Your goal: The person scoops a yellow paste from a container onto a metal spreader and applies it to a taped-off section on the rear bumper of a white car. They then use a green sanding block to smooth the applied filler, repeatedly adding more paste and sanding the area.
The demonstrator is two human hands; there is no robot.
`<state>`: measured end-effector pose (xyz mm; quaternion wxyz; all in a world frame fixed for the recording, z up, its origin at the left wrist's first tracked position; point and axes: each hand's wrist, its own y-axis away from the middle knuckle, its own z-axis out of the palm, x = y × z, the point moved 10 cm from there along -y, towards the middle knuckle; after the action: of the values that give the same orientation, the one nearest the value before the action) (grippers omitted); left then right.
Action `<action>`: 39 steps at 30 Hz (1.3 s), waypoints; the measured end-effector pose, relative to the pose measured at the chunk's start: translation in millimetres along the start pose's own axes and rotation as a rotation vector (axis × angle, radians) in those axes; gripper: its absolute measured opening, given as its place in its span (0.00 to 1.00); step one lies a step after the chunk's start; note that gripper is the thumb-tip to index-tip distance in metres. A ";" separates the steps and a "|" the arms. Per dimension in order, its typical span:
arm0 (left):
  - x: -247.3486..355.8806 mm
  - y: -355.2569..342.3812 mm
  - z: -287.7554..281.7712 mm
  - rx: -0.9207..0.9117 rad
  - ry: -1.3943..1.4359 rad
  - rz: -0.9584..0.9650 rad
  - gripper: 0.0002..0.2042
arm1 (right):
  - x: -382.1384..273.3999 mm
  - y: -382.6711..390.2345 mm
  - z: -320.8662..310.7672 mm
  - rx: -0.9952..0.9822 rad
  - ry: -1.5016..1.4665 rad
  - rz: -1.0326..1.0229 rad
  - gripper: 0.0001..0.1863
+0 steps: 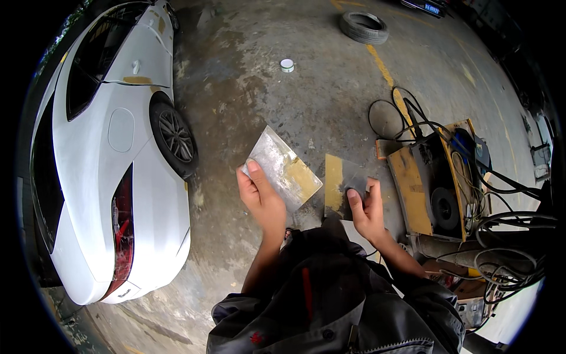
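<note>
My left hand (pixel 263 193) grips the corner of a pale, smeared putty board (pixel 276 158), thumb on top. Yellow filler (pixel 301 180) covers the board's right-hand side. In my right hand (pixel 368 213) is a thin grey filler spreader (pixel 352 172), pinched between thumb and fingers. A band of the same yellow paste runs along the spreader's left edge. The two tools are held close together in front of my body, with a small gap between them. To the left stands a white car (pixel 147 141) with yellow filler patches (pixel 137 80) on its side.
A yellow-and-black machine cart (pixel 411 192) with tangled black cables (pixel 510 227) stands at right. Further off on the concrete floor lie a small round tin or tape roll (pixel 287 65) and a loose tire (pixel 364 28). The car's rear wheel (pixel 175 138) is at left.
</note>
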<state>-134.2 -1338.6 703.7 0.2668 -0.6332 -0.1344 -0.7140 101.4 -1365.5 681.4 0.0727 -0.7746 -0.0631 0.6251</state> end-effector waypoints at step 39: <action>-8.4 35.2 36.1 -0.204 -0.506 0.244 0.13 | 70.4 -9.8 28.4 -0.268 0.781 -0.037 0.21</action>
<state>-84.3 -1346.6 696.2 0.2437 -0.8261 -0.0471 -0.5059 88.4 -1341.6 609.8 0.0008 -0.9549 -0.1255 0.2691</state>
